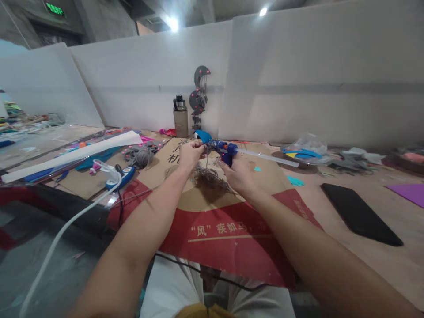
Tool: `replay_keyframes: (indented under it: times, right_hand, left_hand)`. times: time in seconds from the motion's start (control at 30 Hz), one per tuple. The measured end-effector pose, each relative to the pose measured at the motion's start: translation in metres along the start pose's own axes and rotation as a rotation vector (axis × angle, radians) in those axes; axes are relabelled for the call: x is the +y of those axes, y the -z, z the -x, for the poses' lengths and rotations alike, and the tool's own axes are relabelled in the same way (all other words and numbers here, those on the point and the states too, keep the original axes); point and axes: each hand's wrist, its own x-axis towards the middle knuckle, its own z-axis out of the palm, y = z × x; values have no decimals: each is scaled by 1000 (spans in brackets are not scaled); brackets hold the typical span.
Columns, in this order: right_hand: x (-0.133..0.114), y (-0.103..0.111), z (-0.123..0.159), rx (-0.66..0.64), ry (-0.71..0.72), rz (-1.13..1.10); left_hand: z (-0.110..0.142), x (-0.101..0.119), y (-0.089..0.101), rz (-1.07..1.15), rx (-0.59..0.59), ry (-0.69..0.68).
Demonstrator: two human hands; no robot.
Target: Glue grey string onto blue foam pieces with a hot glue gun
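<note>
A blue hot glue gun (227,152) is gripped by my right hand (239,175), a long clear glue stick (268,158) jutting from its back to the right. Its nozzle end points left, towards a blue curved piece (203,136) that my left hand (191,155) pinches between its fingers. A strand of grey yarn hangs from beside the left fingers into a loose grey yarn tangle (212,176) below both hands. Under it all lies a red and tan cardboard sheet (228,221) with printed characters.
Upright by the white partition (139,75) stand a bottle (180,119) and a grey moon-shaped hanging (198,95). A power strip (122,177) with a white cable sits left, near a grey yarn ball (141,154). At right are a black phone-like slab (360,213) and purple sheet (409,193).
</note>
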Motion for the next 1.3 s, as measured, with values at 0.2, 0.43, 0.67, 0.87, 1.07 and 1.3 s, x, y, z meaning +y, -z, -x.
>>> replay_keyframes:
  times: [0.2, 0.43, 0.67, 0.87, 1.07, 1.3]
  right_hand:
    - [0, -1, 0, -3, 7, 43]
    - [-1, -1, 0, 5, 15, 50]
    - [-1, 1, -1, 15, -51, 80]
    - [-2, 2, -1, 12, -93, 117]
    - [2, 2, -1, 31, -64, 91]
    - [6, 2, -2, 58, -52, 12]
  left_hand:
    - [-2, -1, 0, -110, 24, -11]
    - [-3, -1, 4, -199, 54, -60]
    - [-5, -3, 7, -155, 55, -118]
    - [-6, -2, 7, -135, 55, -125]
    - [-4, 3, 8, -87, 54, -111]
    - [4, 14, 6, 40, 57, -23]
